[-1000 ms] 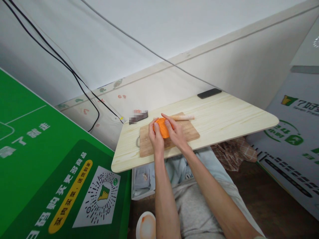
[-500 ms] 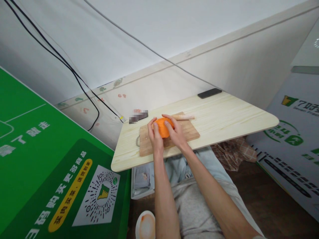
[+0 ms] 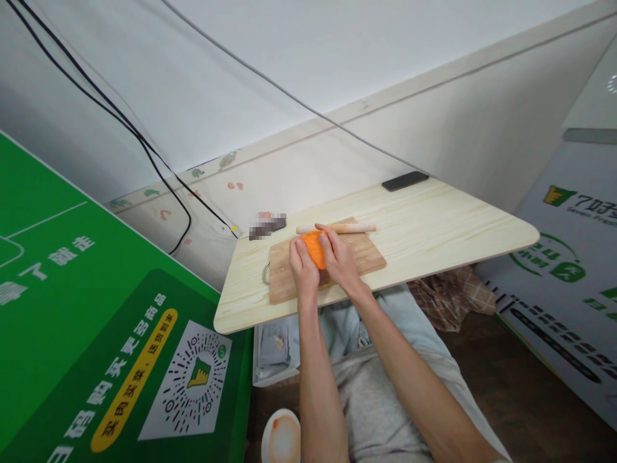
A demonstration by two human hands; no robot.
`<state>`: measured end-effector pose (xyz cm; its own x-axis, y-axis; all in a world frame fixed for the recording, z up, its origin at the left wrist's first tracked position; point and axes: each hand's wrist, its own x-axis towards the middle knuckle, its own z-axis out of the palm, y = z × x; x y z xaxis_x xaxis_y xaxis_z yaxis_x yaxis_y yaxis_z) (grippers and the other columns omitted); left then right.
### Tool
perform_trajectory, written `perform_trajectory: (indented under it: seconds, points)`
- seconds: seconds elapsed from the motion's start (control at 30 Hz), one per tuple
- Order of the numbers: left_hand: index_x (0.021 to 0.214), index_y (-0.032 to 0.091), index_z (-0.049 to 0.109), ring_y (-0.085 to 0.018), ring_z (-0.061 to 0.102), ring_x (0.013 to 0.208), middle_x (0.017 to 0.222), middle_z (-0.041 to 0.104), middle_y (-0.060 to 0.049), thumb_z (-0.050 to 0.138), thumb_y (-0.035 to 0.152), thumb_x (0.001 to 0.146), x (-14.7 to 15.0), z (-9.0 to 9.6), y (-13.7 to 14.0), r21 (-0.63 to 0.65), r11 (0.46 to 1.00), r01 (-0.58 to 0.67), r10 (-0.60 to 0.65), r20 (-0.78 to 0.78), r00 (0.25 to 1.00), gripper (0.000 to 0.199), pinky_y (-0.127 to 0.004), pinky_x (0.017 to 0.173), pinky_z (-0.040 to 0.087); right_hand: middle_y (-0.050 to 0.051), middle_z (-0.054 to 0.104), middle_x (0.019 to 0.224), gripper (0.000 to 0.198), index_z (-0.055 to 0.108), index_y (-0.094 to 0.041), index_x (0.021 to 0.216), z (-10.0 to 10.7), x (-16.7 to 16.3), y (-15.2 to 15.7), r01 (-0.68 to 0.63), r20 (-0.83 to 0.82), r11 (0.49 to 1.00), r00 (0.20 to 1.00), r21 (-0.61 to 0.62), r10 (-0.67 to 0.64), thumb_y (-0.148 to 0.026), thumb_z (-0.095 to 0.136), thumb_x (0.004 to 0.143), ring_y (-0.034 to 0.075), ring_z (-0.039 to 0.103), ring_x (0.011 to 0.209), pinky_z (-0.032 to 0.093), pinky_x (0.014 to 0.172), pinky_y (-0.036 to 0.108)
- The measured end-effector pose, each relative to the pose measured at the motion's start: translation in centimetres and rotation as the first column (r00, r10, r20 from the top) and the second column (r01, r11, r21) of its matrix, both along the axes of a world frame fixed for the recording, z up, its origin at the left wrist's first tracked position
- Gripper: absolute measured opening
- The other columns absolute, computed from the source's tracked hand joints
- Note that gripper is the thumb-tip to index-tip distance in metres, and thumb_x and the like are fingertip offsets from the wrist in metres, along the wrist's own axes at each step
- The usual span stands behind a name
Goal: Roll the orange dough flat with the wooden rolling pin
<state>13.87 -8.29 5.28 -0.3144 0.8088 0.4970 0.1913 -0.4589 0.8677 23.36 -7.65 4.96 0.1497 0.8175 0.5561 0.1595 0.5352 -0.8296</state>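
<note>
A lump of soft orange dough (image 3: 315, 248) is held between my two hands, just over the near part of the wooden board (image 3: 369, 254). My left hand (image 3: 304, 269) is curled around its left side. On the other side, my right hand (image 3: 340, 258) presses it with thumb and fingers. The palms cover much of the lump. A pale rolling pin (image 3: 357, 227) lies across the far part of the board, beyond my fingers; my right fingertips overlap it in view.
The board rests on a light wood-grain table (image 3: 453, 225). A black phone (image 3: 405, 181) lies near its back edge, and a blurred-out dark object (image 3: 267, 227) at the back left. Below are an open drawer (image 3: 274, 350) and a white bowl (image 3: 281, 440). A green panel (image 3: 130, 257) stands left.
My hands have closed in around the dough, which looks narrower. My left fingers have drawn back slightly, and the rolling pin's left end has come into sight.
</note>
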Motion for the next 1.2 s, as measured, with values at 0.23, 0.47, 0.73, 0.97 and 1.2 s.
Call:
perform_trajectory:
  seconds: [0.23, 0.47, 0.73, 0.97, 1.2]
  points:
    - [0.099, 0.022, 0.062, -0.022, 0.068, 0.085, 0.091, 0.070, -0.007, 0.039, 0.066, 0.110, 0.0, -0.2, 0.1, 0.016, 0.998, -0.065, 0.066, -0.097, 0.993, 0.051, -0.035, 0.081, 0.057, 0.011, 0.081, 0.129, 0.053, 0.074, -0.023, 0.134, 0.1, 0.0, -0.1, 0.008, 0.009, 1.000, 1.000, 0.024, -0.008, -0.058, 0.039, 0.113, 0.028, 0.075, 0.117, 0.058, 0.107, 0.042]
    - [0.109, 0.022, 0.063, -0.023, 0.072, 0.100, 0.108, 0.073, -0.009, 0.041, 0.070, 0.108, 0.0, -0.6, 0.6, -0.025, 0.999, -0.040, 0.041, 0.026, 0.999, 0.053, -0.036, 0.092, 0.059, 0.009, 0.073, 0.146, 0.051, 0.069, -0.024, 0.143, 0.4, 0.3, 0.2, -0.084, -0.103, 0.996, 0.991, -0.016, 0.082, -0.055, 0.044, 0.111, 0.025, 0.068, 0.133, 0.050, 0.120, 0.043]
    - [0.120, 0.023, 0.065, -0.020, 0.071, 0.089, 0.106, 0.073, -0.007, 0.053, 0.074, 0.101, -0.2, -1.0, 1.5, -0.134, 0.990, 0.049, -0.019, 0.215, 0.976, 0.055, -0.029, 0.071, 0.058, 0.012, 0.079, 0.131, 0.044, 0.075, -0.020, 0.127, -0.1, 0.6, 1.4, -0.008, -0.276, 0.997, 0.961, -0.078, -0.014, -0.052, 0.057, 0.102, 0.027, 0.070, 0.125, 0.054, 0.114, 0.044]
    - [0.085, 0.018, 0.066, -0.014, 0.056, 0.069, 0.072, 0.062, -0.001, 0.059, 0.078, 0.097, -0.2, -0.6, 1.2, -0.117, 0.991, 0.059, -0.039, 0.169, 0.985, 0.061, -0.024, 0.061, 0.046, 0.014, 0.081, 0.120, 0.052, 0.076, -0.018, 0.119, 0.1, 0.6, 1.5, -0.004, -0.358, 0.995, 0.933, -0.102, -0.033, -0.064, 0.064, 0.097, 0.027, 0.075, 0.108, 0.060, 0.100, 0.042]
    - [0.085, 0.018, 0.066, -0.013, 0.054, 0.069, 0.072, 0.061, 0.000, 0.059, 0.076, 0.098, -0.5, -0.6, 1.0, -0.092, 0.993, 0.079, -0.068, 0.121, 0.990, 0.060, -0.024, 0.061, 0.044, 0.009, 0.080, 0.093, 0.053, 0.078, -0.018, 0.092, 0.3, 1.0, 1.2, -0.005, -0.304, 0.992, 0.952, -0.124, -0.033, -0.068, 0.062, 0.096, 0.026, 0.072, 0.090, 0.060, 0.085, 0.038]
